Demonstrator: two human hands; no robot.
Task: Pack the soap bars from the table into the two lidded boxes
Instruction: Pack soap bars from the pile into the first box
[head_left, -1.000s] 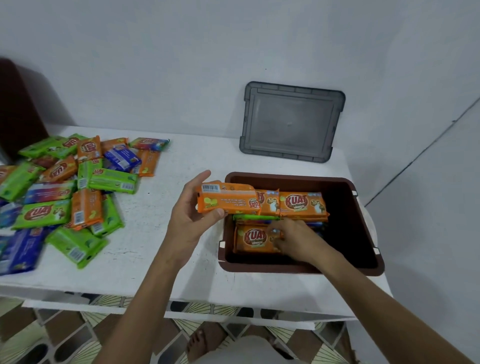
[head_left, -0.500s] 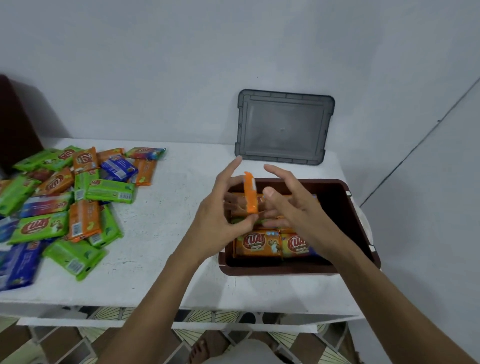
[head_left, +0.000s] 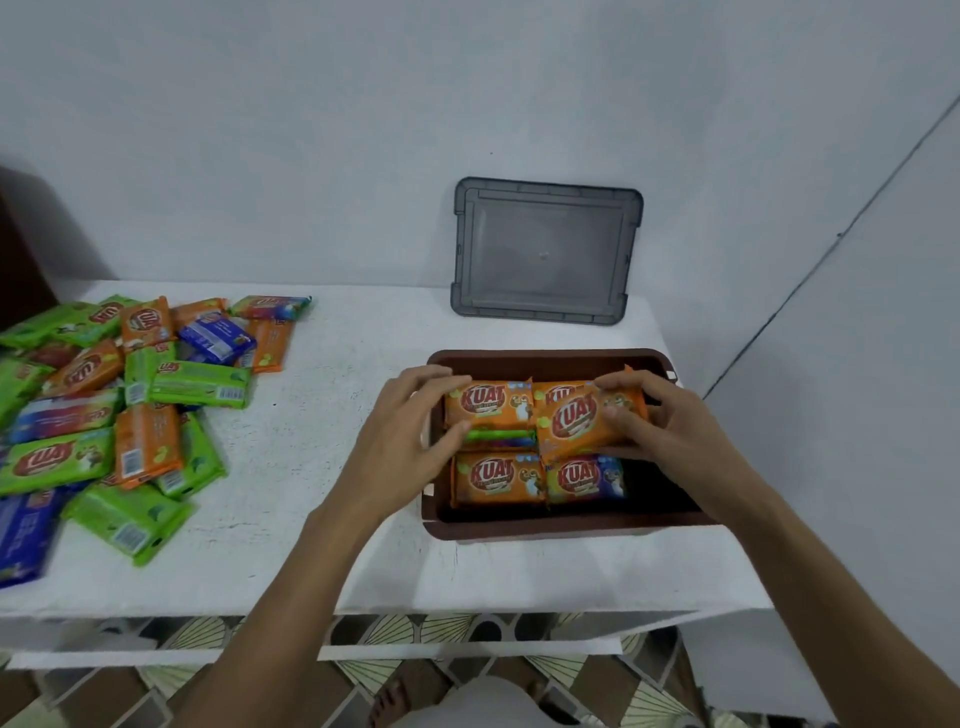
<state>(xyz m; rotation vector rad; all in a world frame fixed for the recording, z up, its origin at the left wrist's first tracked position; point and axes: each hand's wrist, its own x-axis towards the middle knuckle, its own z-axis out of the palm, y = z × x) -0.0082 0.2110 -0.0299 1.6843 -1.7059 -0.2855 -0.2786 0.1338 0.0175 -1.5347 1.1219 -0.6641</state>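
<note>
Both hands have come down into the brown box (head_left: 545, 357): the left hand (head_left: 410, 436) pinches an orange KUAT soap bar (head_left: 488, 406) by its long edges, and the right hand (head_left: 662, 423) grips a tilted orange bar (head_left: 582, 422) on the top layer. The bars look light and stiff, but the wrapper seems glossy and slippery, so the long edges are probably the best hold.

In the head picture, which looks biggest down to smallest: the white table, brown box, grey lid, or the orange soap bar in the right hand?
1. white table
2. brown box and grey lid: the box looks bigger, but it sits nearer the camera, so unsure
3. orange soap bar in the right hand
</note>
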